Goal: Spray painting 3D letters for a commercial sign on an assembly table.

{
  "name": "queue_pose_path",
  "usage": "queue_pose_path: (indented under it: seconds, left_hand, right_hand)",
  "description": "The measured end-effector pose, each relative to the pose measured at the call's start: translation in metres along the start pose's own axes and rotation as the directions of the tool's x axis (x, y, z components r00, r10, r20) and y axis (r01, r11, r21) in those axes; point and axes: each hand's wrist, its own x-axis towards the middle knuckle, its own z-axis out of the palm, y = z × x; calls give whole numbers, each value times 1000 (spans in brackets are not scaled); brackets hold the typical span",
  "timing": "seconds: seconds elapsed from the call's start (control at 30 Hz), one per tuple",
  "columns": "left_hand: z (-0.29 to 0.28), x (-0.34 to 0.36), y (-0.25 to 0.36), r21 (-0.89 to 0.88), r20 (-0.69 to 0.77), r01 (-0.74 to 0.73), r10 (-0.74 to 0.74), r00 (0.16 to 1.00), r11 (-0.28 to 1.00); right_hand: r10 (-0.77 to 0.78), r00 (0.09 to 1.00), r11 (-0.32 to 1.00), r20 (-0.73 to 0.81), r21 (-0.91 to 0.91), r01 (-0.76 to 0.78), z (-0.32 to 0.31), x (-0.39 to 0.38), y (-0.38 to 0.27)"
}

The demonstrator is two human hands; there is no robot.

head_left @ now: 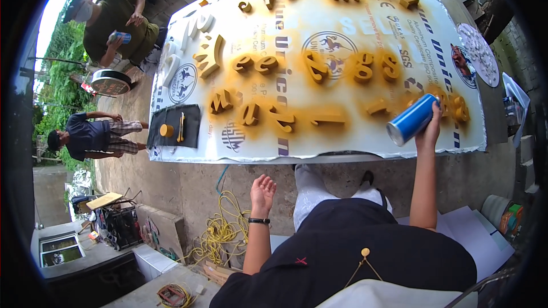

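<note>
My right hand [431, 132] is closed around a blue spray can [410, 121], held tilted over the near right part of the table. Below it and around it are several raised block letters [378, 106] coated in gold paint. My left hand [263, 195] is off the table's near edge, its fingers loosely bent and apart, holding nothing. The white printed sheet [217, 137] under the letters carries gold overspray around them. A gold crown shape [208, 57] stands left of the middle row, and white letters [201, 23] lie near the far left edge.
On a black mat [191, 115] sit a gold cap [166, 130] and a thin gold-stained stick [181, 127]. A person [117, 23] at the far left holds another blue can [120, 37]; a second person [97, 133] stands nearby. Yellow hose [220, 232] lies coiled on the floor.
</note>
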Motion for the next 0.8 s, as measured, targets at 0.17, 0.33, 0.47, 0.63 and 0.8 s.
queue_pose_path:
  seconds: [0.17,0.33,0.47,0.63,0.8]
  left_hand:
    - [-89,107,83,-143,-318,-7,-39,947,990]
    - [-177,194,146,-164,-663,-44,-77,744,985]
    - [-193,230,170,-265,-692,5,-194,695,964]
    - [-144,247,185,-258,-585,-170,-14,811,951]
    - [-134,240,193,-400,-574,-301,20,819,866]
  right_hand:
    - [-515,817,786,-258,-522,331,115,69,121]
    - [-244,963,937,-113,229,264,125,162,153]
    - [-22,1000,975,5,-220,23,233,142,240]
    - [-277,941,950,-197,-202,237,236,200,218]
    - [-244,969,842,44,-486,234,292,178,286]
